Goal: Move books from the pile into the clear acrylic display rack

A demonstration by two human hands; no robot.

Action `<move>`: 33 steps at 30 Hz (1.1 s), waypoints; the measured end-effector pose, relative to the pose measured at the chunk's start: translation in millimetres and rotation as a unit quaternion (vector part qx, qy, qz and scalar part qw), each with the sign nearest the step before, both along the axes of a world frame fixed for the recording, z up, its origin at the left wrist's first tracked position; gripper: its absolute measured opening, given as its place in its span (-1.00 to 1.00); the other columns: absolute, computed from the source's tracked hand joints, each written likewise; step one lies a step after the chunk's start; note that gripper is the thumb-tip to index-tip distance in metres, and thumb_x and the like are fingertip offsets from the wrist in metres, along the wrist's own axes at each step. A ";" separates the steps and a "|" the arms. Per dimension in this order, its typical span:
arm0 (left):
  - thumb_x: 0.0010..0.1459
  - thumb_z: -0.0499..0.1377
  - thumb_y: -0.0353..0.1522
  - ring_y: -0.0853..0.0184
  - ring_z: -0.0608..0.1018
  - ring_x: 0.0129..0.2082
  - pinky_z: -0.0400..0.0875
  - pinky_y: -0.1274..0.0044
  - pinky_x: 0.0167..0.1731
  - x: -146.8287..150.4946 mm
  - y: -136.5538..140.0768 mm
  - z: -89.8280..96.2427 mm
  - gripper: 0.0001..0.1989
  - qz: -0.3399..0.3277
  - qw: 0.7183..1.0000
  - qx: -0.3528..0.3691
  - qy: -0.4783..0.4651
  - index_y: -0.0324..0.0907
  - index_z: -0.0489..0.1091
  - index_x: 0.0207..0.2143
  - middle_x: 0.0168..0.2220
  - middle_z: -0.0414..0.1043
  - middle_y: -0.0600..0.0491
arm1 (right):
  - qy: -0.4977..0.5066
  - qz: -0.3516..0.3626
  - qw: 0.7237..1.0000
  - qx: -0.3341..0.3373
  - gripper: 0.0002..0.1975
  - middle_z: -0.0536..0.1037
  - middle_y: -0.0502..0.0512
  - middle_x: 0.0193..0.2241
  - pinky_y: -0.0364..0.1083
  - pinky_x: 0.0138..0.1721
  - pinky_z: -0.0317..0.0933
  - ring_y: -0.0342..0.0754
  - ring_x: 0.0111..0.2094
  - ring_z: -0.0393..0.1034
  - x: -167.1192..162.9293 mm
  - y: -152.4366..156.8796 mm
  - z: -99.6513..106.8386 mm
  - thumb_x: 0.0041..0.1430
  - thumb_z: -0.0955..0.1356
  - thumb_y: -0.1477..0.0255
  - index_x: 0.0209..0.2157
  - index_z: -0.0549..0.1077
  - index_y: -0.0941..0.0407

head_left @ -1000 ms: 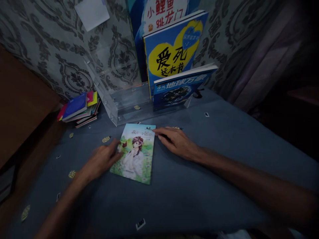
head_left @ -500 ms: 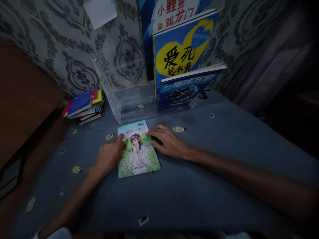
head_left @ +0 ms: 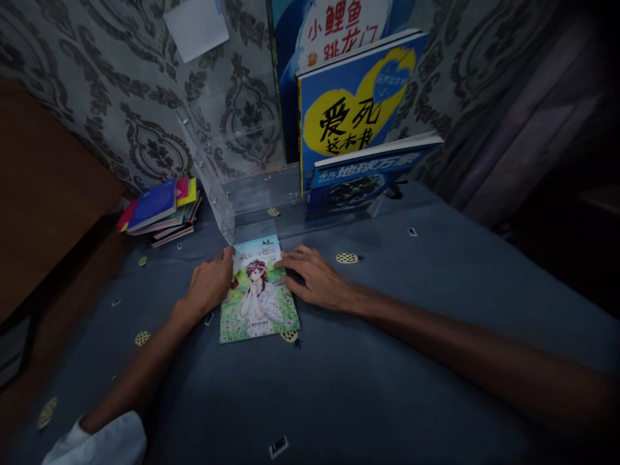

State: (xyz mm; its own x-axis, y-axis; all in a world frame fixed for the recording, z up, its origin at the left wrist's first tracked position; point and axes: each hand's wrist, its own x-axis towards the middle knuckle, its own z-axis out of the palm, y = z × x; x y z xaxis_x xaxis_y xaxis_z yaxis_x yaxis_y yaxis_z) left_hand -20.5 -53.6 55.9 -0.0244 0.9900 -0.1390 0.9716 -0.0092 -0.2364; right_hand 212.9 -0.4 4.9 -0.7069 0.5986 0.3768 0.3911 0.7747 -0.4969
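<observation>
A thin book (head_left: 259,300) with a drawn figure in white on a green and light-blue cover lies face up over the dark blue tablecloth. My left hand (head_left: 208,284) grips its left edge, thumb on top near the upper corner and the other fingers curled, partly hidden. On the opposite side my right hand (head_left: 317,281) holds the right edge, its fingertips on the cover. Just beyond the book's top edge stands a clear acrylic book stand (head_left: 227,216). Its right part bears a dark blue book (head_left: 356,187), a blue and yellow book (head_left: 349,123) and a tall blue book (head_left: 285,77).
A pile of several small books (head_left: 157,206) sits left of the stand. Behind it is a patterned wall covering (head_left: 155,145) with a white card (head_left: 196,29) in front. A brown wooden surface (head_left: 48,200) borders the table (head_left: 387,387) on the left.
Both hands have shifted the book a little to the left across the cloth, uncovering part of a printed pineapple near its lower right corner. The other books stay in place.
</observation>
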 end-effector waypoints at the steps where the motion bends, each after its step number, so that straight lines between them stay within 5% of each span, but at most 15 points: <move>1: 0.35 -0.14 -0.47 0.04 0.62 -0.22 0.46 0.29 -0.26 0.7 0.2 0.6 -0.63 0.004 1.000 0.002 -0.002 -0.23 0.14 0.17 -0.03 0.49 -0.23 | 0.002 0.001 1.000 -0.001 -0.69 0.61 0.25 -0.06 0.22 0.05 0.21 0.18 -0.03 0.39 0.7 0.1 -0.9 0.27 0.30 0.42 0.00 0.53 0.14; 9: 0.22 0.02 -0.53 -0.02 0.46 -0.01 0.40 0.24 -0.09 6.5 -4.0 -9.5 -0.70 -0.055 0.992 0.101 0.048 -0.24 0.38 -0.02 -0.06 0.42 -0.24 | 0.021 -0.009 0.999 -0.028 -0.65 0.55 0.20 0.07 0.26 0.11 0.19 0.19 0.10 0.34 3.5 3.5 -9.6 0.30 0.27 0.39 0.06 0.49 0.09; 24: 0.31 -0.07 -0.51 0.19 0.40 0.12 0.29 0.33 0.11 31.9 41.8 -33.9 -0.53 -0.225 0.953 0.115 -0.166 -0.19 0.28 0.23 0.15 0.37 -0.10 | 0.033 -0.005 0.999 -0.036 -0.67 0.57 0.17 0.01 0.19 0.12 0.19 0.14 0.04 0.38 5.3 2.9 -8.0 0.29 0.27 0.43 0.04 0.50 0.07; 33: 0.33 -0.06 -0.49 0.16 0.40 0.19 0.33 0.27 0.13 23.6 11.7 -32.0 -0.55 -0.297 0.920 0.109 -0.230 -0.19 0.31 0.22 0.19 0.38 -0.13 | 0.066 -0.017 0.995 -0.068 -0.66 0.58 0.21 -0.06 0.14 0.05 0.25 0.12 -0.01 0.41 6.8 5.4 -9.3 0.29 0.22 0.48 0.04 0.45 0.13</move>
State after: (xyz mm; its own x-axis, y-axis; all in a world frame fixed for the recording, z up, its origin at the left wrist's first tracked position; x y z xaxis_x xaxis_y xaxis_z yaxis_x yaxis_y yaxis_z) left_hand 3.1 -41.8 23.9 0.5413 0.8154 0.2050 0.8084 -0.5718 0.1397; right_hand 219.7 5.0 -4.4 -0.6349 0.6733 0.3788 0.3414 0.6844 -0.6443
